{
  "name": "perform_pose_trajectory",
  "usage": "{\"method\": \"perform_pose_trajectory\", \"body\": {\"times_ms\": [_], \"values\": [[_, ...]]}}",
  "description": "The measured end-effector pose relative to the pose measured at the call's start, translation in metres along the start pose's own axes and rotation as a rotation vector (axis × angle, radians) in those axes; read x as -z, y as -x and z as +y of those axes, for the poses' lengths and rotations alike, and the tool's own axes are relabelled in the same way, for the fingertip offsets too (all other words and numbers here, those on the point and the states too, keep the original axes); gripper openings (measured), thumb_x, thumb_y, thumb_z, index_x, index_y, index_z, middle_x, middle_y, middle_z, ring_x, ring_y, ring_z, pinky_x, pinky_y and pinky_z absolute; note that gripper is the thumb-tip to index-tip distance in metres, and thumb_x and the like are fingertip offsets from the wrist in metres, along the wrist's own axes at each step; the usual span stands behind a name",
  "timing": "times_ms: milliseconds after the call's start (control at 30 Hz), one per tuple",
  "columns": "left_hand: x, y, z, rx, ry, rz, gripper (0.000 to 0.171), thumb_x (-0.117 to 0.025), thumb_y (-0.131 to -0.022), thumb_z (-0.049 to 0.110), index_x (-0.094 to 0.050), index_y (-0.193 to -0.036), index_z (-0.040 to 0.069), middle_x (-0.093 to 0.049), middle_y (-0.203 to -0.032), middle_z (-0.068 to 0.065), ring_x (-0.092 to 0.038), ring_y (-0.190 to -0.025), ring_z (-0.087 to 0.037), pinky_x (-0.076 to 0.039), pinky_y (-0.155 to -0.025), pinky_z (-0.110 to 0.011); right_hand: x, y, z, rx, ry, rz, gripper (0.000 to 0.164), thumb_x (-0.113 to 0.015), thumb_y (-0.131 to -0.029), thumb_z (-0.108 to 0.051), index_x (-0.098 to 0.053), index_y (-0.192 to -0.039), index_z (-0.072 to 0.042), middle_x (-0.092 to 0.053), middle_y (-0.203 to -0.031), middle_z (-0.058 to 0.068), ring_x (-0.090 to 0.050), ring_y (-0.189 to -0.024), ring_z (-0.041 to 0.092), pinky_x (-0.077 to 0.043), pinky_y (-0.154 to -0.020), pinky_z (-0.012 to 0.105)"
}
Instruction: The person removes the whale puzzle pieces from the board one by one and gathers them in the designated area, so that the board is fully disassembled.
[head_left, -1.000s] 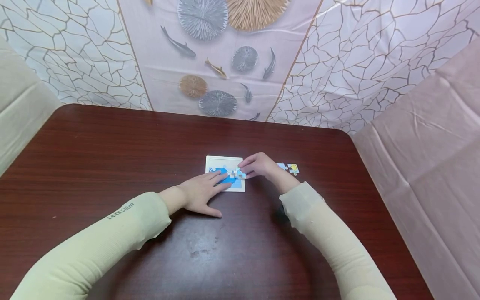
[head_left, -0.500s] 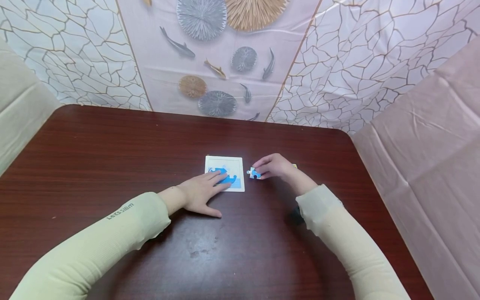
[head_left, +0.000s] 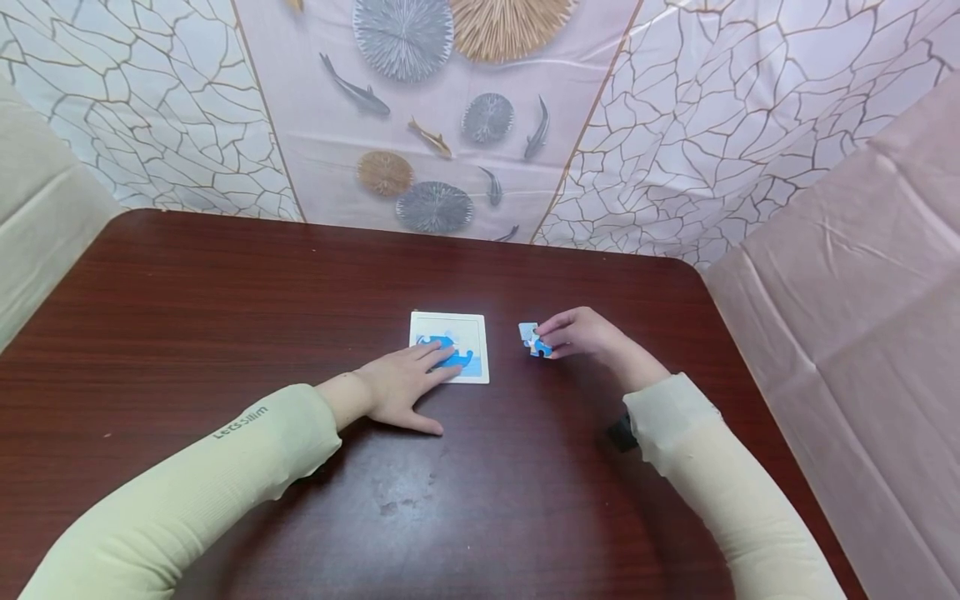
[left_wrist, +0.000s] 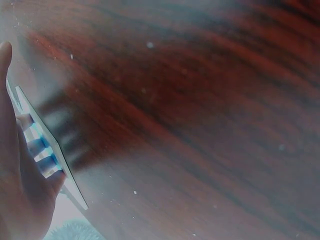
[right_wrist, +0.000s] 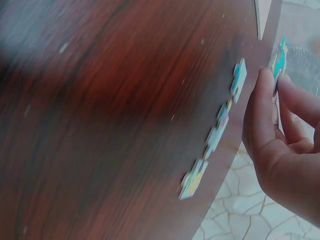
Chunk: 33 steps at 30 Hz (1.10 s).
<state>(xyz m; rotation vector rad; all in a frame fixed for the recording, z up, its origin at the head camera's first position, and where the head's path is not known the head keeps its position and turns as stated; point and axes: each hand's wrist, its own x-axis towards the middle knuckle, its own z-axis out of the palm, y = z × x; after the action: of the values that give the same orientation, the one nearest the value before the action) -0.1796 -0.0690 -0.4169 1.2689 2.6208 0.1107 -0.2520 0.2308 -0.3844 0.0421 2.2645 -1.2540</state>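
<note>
My left hand [head_left: 401, 385] lies with spread fingers over the lower left of a white-framed jigsaw board [head_left: 468, 332], fingertips on its blue pieces. In the left wrist view the fingers of the left hand [left_wrist: 25, 175] reach over the board's edge. Off to the board's right, my right hand [head_left: 583, 332] pinches a blue and white jigsaw piece [head_left: 542, 347] between thumb and fingers. The right wrist view has this held piece [right_wrist: 282, 59] raised above the table. A pale blue piece [head_left: 527, 331] lies just behind it in the head view.
Several loose jigsaw pieces [right_wrist: 218, 131] lie in a row on the table beside the right hand, partly hidden by it in the head view. The dark wooden table [head_left: 262, 292] ends at a patterned cloth backdrop [head_left: 450, 158]. A black object [head_left: 622, 433] shows under the right wrist.
My right hand has moved right, away from the board, carrying the blue and white piece off with it. The left hand stays in place on the board.
</note>
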Motion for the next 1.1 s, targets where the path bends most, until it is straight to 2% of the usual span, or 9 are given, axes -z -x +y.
{"method": "perform_pose_trajectory", "body": {"times_ms": [67, 267, 467, 767, 967, 1100], "values": [[0.0, 0.0, 0.0, -0.001, 0.0, 0.002, 0.086, -0.049, -0.083, 0.066, -0.028, -0.148, 0.013, -0.022, -0.155, -0.014, -0.018, -0.144, -0.032, -0.019, -0.117, -0.044, 0.005, 0.002, 0.003, -0.01, 0.012, 0.011, 0.032, -0.06, -0.088, 0.0, -0.057, -0.118, 0.014, -0.066, -0.09, 0.007, -0.062, -0.07, 0.01, -0.057, -0.076, 0.032], [-0.001, 0.0, -0.001, 0.0, 0.002, 0.002, 0.086, -0.05, -0.083, 0.066, -0.028, -0.148, 0.013, -0.021, -0.155, -0.013, -0.018, -0.144, -0.031, -0.019, -0.117, -0.043, 0.021, 0.009, 0.009, -0.03, 0.066, 0.037, 0.033, -0.059, -0.089, -0.002, -0.057, -0.119, 0.012, -0.064, -0.106, 0.016, -0.061, -0.073, 0.011, -0.056, -0.083, 0.038], [-0.001, -0.001, -0.001, 0.002, 0.002, -0.007, 0.086, -0.049, -0.084, 0.066, -0.027, -0.148, 0.014, -0.02, -0.156, -0.013, -0.017, -0.144, -0.031, -0.018, -0.118, -0.043, 0.034, 0.014, 0.015, -0.038, 0.073, 0.039, 0.034, -0.058, -0.09, -0.002, -0.055, -0.12, 0.013, -0.066, -0.093, 0.007, -0.061, -0.072, 0.009, -0.056, -0.082, 0.038], [0.0, 0.0, 0.0, 0.003, 0.008, -0.005, 0.086, -0.05, -0.084, 0.066, -0.028, -0.148, 0.013, -0.02, -0.156, -0.013, -0.017, -0.144, -0.031, -0.019, -0.117, -0.044, 0.045, 0.021, 0.027, -0.046, 0.066, 0.038, 0.034, -0.057, -0.09, 0.0, -0.053, -0.12, 0.016, -0.065, -0.086, -0.002, -0.061, -0.071, 0.007, -0.057, -0.076, 0.032], [0.0, 0.0, 0.0, 0.004, 0.008, -0.01, 0.086, -0.049, -0.084, 0.066, -0.027, -0.148, 0.014, -0.019, -0.156, -0.013, -0.016, -0.145, -0.031, -0.018, -0.117, -0.043, 0.047, 0.025, 0.031, -0.067, 0.084, 0.046, 0.034, -0.057, -0.09, 0.0, -0.052, -0.119, 0.017, -0.064, -0.092, 0.003, -0.06, -0.072, 0.007, -0.057, -0.075, 0.03], [0.0, 0.0, -0.001, 0.003, 0.003, -0.01, 0.086, -0.049, -0.084, 0.066, -0.027, -0.148, 0.013, -0.019, -0.156, -0.013, -0.016, -0.144, -0.031, -0.019, -0.117, -0.043, 0.049, 0.026, 0.036, -0.097, 0.104, 0.055, 0.034, -0.057, -0.09, -0.001, -0.053, -0.12, 0.015, -0.064, -0.102, 0.012, -0.06, -0.073, 0.008, -0.057, -0.077, 0.031]]}}
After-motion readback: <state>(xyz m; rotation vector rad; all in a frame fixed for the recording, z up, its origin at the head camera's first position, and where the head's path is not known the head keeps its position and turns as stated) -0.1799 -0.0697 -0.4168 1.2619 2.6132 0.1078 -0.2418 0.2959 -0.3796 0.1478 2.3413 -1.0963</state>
